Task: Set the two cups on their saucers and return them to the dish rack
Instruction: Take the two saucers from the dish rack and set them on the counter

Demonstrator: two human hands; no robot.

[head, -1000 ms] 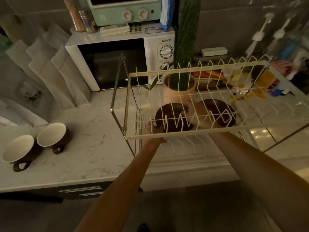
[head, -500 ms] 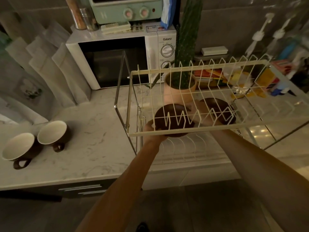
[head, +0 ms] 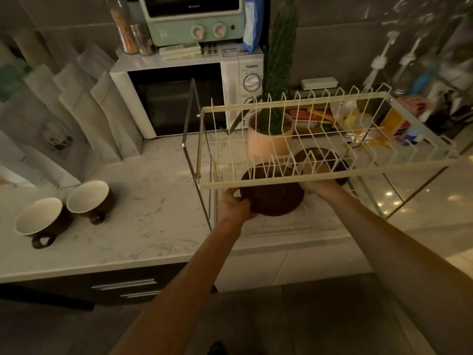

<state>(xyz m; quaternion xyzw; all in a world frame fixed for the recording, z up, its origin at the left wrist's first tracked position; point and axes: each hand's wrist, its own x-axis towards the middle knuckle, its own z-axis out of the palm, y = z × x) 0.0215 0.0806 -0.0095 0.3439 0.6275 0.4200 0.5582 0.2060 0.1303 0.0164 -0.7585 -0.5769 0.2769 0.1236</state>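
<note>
two brown saucers are under the top shelf of the dish rack (head: 330, 172). the near saucer (head: 272, 198) lies almost flat, face up, and the left hand (head: 234, 207) pinches its left edge with curled fingers. the far saucer (head: 323, 161) is tipped a little, and wires cross in front of it. the right hand (head: 316, 185) reaches to it, but the shelf bar hides the fingers, so i cannot tell how they grip. two cups sit well apart from the rack on the white counter (head: 143, 226), side by side. the left cup (head: 38, 220) and the right cup (head: 88, 197) both lean, with their white mouths facing up and toward the camera and their handles pointing to the counter edge. nothing is inside them. behind the rack stands a pink pot (head: 268, 139) with a tall green cactus (head: 280, 60) in it, just beside a white microwave (head: 189, 96). things at the far right are too blurry to name
</note>
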